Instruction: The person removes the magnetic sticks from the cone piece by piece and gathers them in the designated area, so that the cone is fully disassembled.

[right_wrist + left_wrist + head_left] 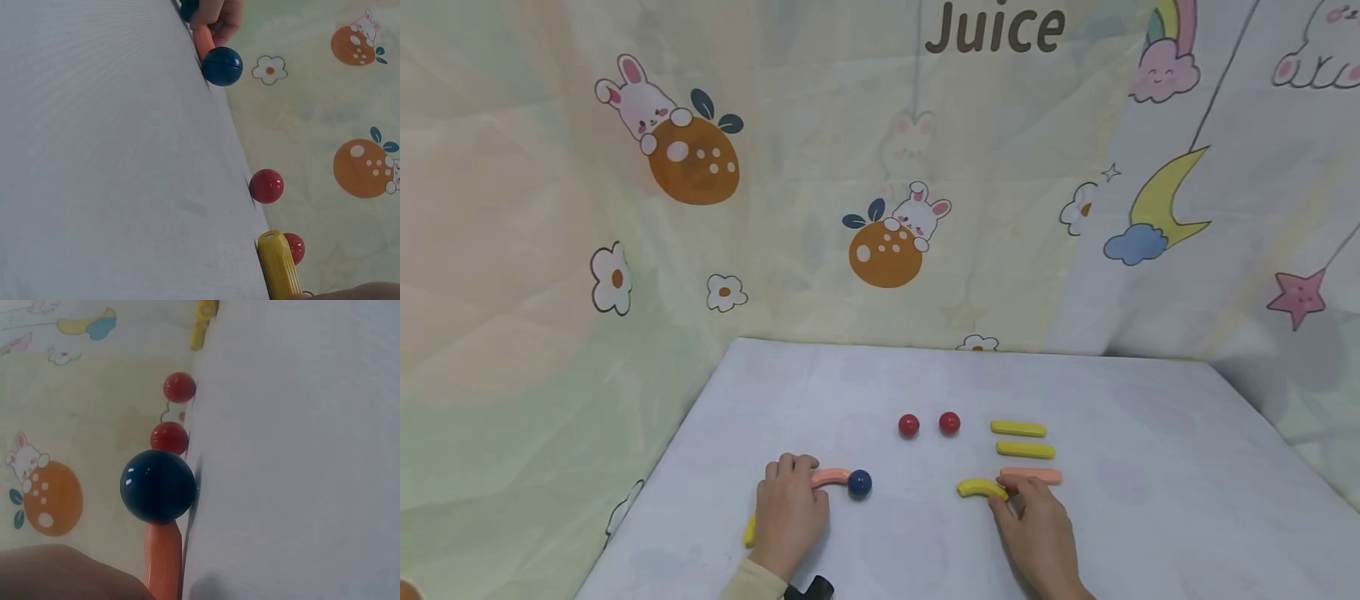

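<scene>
Left hand (788,517) curled on orange curve (831,477), its tip touching blue ball (860,483). Right hand (1037,533) pinching yellow curve (979,488) on surface (1150,517), near orange bar (1032,475). Two red balls (928,424) behind.

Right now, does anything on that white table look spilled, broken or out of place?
Nothing looks spilled or broken. One small oddity: a short yellow piece pokes out from under the left hand, mostly hidden, away from the two straight yellow sticks. The two red balls and the dark blue ball sit still on the table.
</scene>
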Demonstrator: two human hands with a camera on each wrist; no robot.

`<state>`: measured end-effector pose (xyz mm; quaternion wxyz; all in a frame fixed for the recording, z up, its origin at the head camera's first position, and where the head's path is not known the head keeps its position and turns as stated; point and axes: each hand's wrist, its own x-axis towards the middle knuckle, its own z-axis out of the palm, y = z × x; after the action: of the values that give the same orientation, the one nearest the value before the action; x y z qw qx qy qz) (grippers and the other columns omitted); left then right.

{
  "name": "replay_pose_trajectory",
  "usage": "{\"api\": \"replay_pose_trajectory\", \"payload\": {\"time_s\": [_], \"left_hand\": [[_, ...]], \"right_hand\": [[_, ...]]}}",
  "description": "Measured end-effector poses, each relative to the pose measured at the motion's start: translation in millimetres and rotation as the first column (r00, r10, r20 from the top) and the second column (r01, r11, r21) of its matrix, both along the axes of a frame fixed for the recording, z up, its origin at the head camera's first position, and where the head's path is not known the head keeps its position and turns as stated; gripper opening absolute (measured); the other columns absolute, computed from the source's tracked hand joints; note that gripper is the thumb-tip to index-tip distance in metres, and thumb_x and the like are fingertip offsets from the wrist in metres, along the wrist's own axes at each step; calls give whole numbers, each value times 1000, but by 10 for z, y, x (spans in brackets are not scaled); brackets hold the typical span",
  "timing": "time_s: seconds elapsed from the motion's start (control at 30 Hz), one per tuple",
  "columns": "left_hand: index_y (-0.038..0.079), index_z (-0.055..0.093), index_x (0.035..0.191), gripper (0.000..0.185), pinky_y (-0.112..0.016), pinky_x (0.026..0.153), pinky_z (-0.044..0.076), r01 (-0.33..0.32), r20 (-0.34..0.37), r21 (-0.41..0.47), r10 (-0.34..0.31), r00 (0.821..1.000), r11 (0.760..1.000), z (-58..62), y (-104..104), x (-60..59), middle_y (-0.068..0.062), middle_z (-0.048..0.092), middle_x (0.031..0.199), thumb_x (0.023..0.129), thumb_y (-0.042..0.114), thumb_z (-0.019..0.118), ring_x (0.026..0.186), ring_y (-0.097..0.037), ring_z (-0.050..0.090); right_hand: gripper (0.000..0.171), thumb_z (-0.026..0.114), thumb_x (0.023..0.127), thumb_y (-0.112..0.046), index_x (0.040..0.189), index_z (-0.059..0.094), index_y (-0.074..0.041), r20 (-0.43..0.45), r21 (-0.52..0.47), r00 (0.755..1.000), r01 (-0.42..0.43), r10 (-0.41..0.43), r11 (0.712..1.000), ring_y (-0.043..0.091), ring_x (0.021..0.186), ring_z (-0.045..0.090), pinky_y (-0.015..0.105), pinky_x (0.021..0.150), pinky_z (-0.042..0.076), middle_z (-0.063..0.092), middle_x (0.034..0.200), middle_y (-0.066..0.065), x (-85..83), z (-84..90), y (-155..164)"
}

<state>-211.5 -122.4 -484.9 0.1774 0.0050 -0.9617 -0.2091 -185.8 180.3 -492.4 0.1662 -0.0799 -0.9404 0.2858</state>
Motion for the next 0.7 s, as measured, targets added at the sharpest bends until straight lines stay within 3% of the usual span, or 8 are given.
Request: {"api": "replay_pose_trajectory", "payload": {"time_s": [0.13, 0.27, 0.4, 0.47, 0.6, 0.7], "left_hand": [[9, 67, 100, 23, -36, 71, 42, 34, 32, 26, -35, 999, 999, -15, 20, -23, -3, 56, 92, 77, 5, 71, 84, -21, 50], [12, 68, 96, 19, -33, 70, 43, 103, 8, 10, -103, 995, 995, -26, 100, 3, 2, 55, 87, 78, 6, 72, 79, -16, 48], [15, 69, 93, 19, -28, 64, 43, 173, -25, -10, -173, 985, 985, -18, 198, 66, 7, 53, 83, 76, 7, 74, 73, -10, 44], [15, 69, 91, 19, -27, 63, 43, 217, -57, -3, -217, 974, 976, -21, 244, 93, 8, 54, 83, 75, 6, 74, 72, -9, 44], [14, 69, 90, 19, -28, 66, 46, 310, -139, -4, -308, 941, 951, -66, 313, 114, 7, 57, 83, 74, 5, 74, 74, -10, 48], [17, 69, 91, 17, -27, 69, 47, 360, -149, -20, -359, 921, 933, -104, 339, 117, 10, 55, 84, 77, 9, 74, 77, -9, 50]], "right_hand": [[30, 79, 80, -15, 108, 70, -10, -74, -12, 997, 32, -33, 999, 13, 72, 51, 28, 63, 41, 63, 102, 2, 22, 2, -17], [23, 77, 80, -12, 103, 71, -14, -135, -41, 991, 18, -23, 999, 10, 67, 47, 24, 59, 40, 60, 93, -5, 81, 36, -154], [23, 77, 82, -15, 103, 70, -20, -71, -92, 991, -116, 110, 989, 5, 60, 44, 20, 54, 39, 58, 88, -10, 135, 73, -412], [25, 77, 83, -20, 107, 68, -22, -18, -117, 980, -197, 197, 973, 4, 60, 44, 19, 54, 39, 59, 90, -11, 143, 76, -531], [37, 80, 81, -29, 114, 65, -24, -3, -139, 937, -347, 350, 928, 4, 63, 45, 18, 56, 40, 58, 95, -14, 134, 39, -674], [39, 81, 79, -32, 114, 65, -24, -42, -134, 904, -427, 425, 894, 3, 67, 47, 18, 58, 42, 58, 96, -17, 116, 1, -732]]}}
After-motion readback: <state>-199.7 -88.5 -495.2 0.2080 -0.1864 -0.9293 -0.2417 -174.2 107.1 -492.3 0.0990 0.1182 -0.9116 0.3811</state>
